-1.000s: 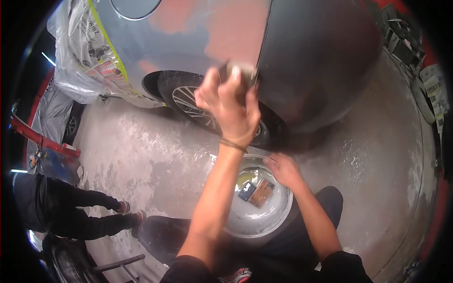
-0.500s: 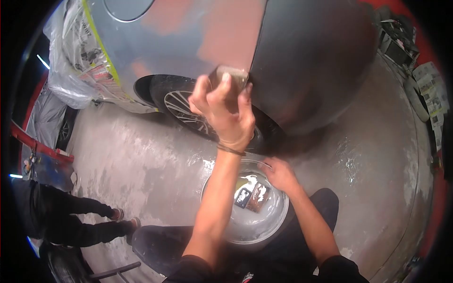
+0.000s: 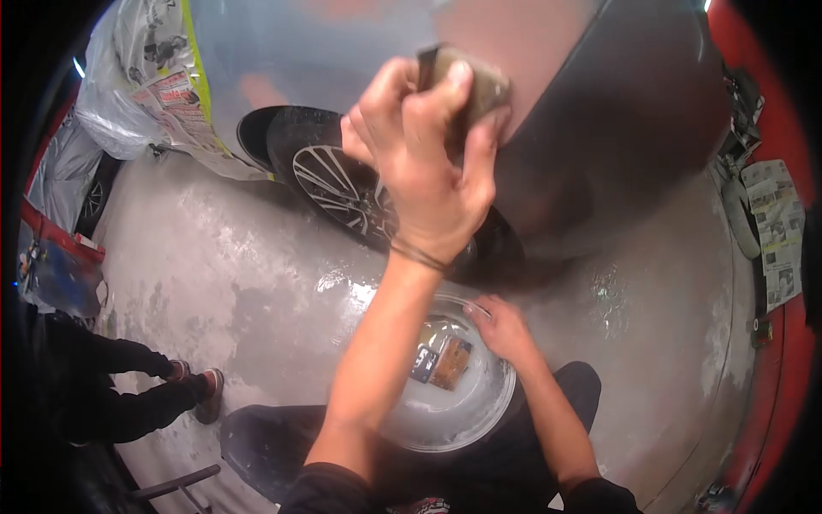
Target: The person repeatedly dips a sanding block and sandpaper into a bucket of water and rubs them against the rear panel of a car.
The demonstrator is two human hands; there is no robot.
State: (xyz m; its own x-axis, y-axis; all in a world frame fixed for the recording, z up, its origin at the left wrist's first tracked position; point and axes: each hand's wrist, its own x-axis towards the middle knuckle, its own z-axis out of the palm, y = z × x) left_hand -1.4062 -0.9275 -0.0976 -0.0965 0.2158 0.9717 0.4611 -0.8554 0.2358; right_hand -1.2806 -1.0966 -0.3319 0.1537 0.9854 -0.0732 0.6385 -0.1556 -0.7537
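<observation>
My left hand [image 3: 428, 158] grips a sanding block [image 3: 479, 81], brownish with a dark edge, fingers bent around it. The block lies against the car's panel [image 3: 531, 34], a grey and pinkish surface above the rear wheel [image 3: 338, 188]. My right hand [image 3: 501, 325] pinches the rim of a round bucket [image 3: 505, 403] between my legs. Cloudy liquid fills part of the bucket. In it lie a brown block [image 3: 451, 363] and a dark piece with white marks [image 3: 424, 363]; my left forearm hides some of the bucket.
Newspaper and plastic sheeting [image 3: 167, 94] cover the car's left part. Another person's legs [image 3: 145, 377] are at lower left, near a dark bar [image 3: 180, 484]. Newspaper [image 3: 771, 231] hangs at the right by a red wall. The concrete floor [image 3: 214, 248] has wet patches.
My left hand has moved up and slightly right with the sanding block along the panel. My right hand stays at the bucket rim. The view has shifted a little.
</observation>
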